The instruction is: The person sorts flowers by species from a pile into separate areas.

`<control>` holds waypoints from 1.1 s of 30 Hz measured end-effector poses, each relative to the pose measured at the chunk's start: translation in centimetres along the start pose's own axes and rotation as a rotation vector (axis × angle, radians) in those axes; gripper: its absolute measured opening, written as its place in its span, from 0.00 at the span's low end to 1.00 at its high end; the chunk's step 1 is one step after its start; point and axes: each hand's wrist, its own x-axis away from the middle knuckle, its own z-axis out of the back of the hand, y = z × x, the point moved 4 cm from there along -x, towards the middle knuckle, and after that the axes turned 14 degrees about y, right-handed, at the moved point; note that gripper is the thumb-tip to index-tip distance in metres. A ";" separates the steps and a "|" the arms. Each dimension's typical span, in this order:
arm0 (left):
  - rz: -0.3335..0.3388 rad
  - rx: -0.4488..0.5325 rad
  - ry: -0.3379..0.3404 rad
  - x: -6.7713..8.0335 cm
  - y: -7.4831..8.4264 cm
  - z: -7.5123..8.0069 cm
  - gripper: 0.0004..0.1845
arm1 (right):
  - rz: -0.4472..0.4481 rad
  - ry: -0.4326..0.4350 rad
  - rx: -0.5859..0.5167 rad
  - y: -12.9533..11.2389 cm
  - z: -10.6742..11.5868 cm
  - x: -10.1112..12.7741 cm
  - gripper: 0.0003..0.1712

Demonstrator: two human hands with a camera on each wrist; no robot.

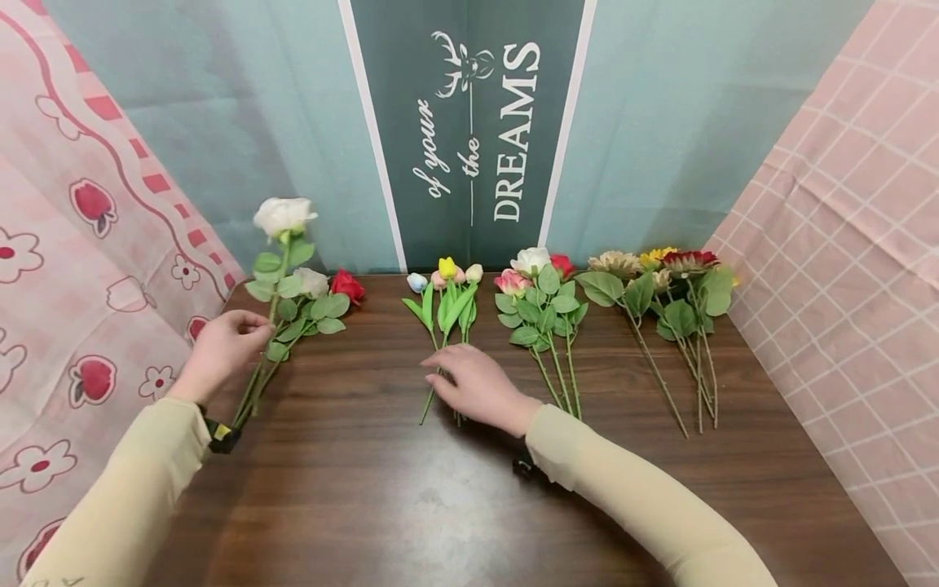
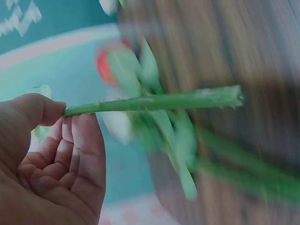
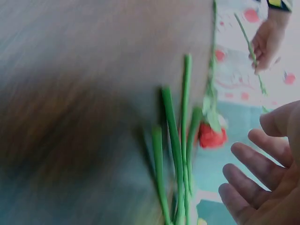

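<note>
My left hand (image 1: 226, 352) pinches a white rose (image 1: 284, 217) by its green stem (image 2: 164, 101) between thumb and fingertips. The bloom is upright, raised above the table at the left. Behind that stem lie a red rose (image 1: 347, 288) and a pale rose (image 1: 313, 282), blurred in the left wrist view. My right hand (image 1: 478, 386) hovers over the stems of several tulips (image 1: 447, 269) in the middle, its fingers loosely spread. In the right wrist view, tulip stems (image 3: 171, 117) stand apart from the right hand (image 3: 267, 176), and nothing is in its grasp.
Right of the tulips lies a bunch of white, pink and red roses (image 1: 546, 306). Farther right are several beige, yellow and dark red flowers (image 1: 685, 261). A grey-green curtain (image 1: 293, 106) hangs behind the wooden table (image 1: 367, 505), with pink cloths (image 1: 829, 228) at both sides.
</note>
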 end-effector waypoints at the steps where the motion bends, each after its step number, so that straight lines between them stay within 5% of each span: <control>1: -0.001 0.036 -0.008 0.3 1.2 -0.6 0.18 | -0.037 0.027 -0.026 0.6 0.6 0.1 0.16; 10: 0.014 0.358 -0.201 3.7 10.6 -10.1 0.13 | -0.404 0.177 -0.383 4.9 3.6 1.4 0.14; 17: -0.014 0.543 -0.247 5.8 16.8 -16.2 0.09 | -0.588 0.227 -0.658 6.7 4.7 1.8 0.22; 25: -0.009 0.658 -0.301 7.2 20.0 -19.3 0.08 | -0.703 0.285 -0.731 7.6 5.6 2.6 0.20; 33: 0.051 0.733 -0.403 8.4 20.5 -21.0 0.12 | -0.736 0.325 -0.717 8.6 6.1 3.2 0.18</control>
